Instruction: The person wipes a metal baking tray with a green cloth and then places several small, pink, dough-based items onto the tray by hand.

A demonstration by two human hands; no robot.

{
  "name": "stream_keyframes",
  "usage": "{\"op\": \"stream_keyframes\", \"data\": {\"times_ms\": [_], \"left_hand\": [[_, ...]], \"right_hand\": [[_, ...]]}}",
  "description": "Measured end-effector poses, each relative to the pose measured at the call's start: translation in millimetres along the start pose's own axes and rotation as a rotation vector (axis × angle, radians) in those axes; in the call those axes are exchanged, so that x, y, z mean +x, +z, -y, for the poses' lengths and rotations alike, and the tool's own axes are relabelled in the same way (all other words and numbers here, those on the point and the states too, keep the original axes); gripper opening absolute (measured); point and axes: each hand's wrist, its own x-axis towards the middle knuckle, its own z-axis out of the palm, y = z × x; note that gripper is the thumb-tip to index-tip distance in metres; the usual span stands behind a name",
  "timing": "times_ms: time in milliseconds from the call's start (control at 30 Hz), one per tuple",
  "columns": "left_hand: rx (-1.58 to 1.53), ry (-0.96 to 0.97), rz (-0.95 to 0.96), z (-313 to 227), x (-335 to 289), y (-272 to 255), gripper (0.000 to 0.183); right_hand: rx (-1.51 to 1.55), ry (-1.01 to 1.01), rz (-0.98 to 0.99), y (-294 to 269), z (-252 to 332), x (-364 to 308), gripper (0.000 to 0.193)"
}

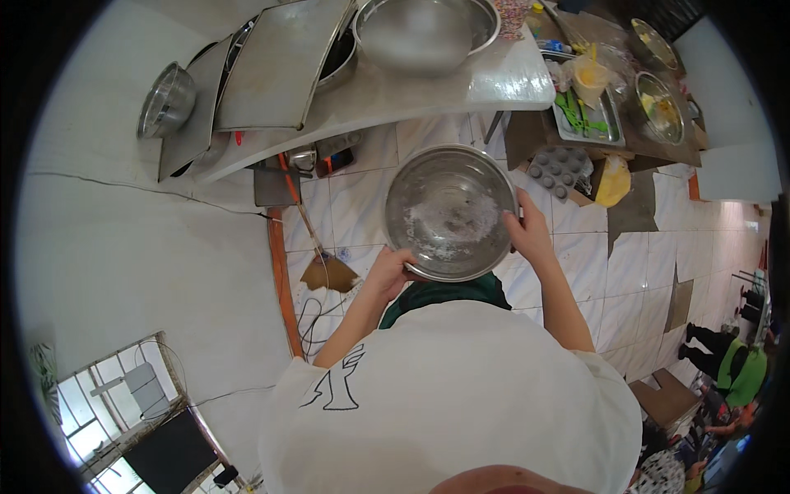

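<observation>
Between my hands, in front of my body, is a wide steel mixing bowl (pixel 428 177). White powdery residue and some liquid lie across its bottom. My left hand (pixel 392 272) grips the near left rim, thumb over the edge. On the right side, my right hand (pixel 528 224) clasps the rim, with its thumb on the inner side and the other fingers hidden behind the wall. The bowl is tilted so that its inside faces up at me.
Ahead stands a white table (pixel 428 95) with a large steel basin (pixel 424 37), baking trays (pixel 284 66) and a smaller bowl (pixel 167 100). Far right, a brown table holds a tray of green utensils (pixel 583 115). A broom (pixel 329 272) and a muffin tin (pixel 559 170) are below. People are at lower right.
</observation>
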Motion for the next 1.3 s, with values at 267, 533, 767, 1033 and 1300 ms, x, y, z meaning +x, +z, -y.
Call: {"op": "stream_keyframes", "data": {"times_ms": [267,533,767,1033,1300], "left_hand": [[-0.098,0.133,-0.260,-54.4,25.0,-10.8,0.051],[0.005,0.170,-0.267,-106.6,49.3,-58.5,0.051],[0.049,0.352,-0.189,-214.7,71.6,-145.9,0.063],[0.169,0.133,0.050,-250.9,103.1,-141.8,0.051],[0.066,0.033,0.011,-256.3,94.7,-114.3,0.041]], "right_hand": [[0.012,0.026,0.235,40.7,34.5,112.5,0.049],[-0.046,0.196,0.325,83.9,54.9,163.9,0.054],[0.112,0.074,0.093,121.9,47.4,176.7,0.051],[0.154,0.176,-0.016,142.4,83.0,175.4,0.051],[0.049,0.084,-0.019,128.1,174.2,191.2,0.046]]}}
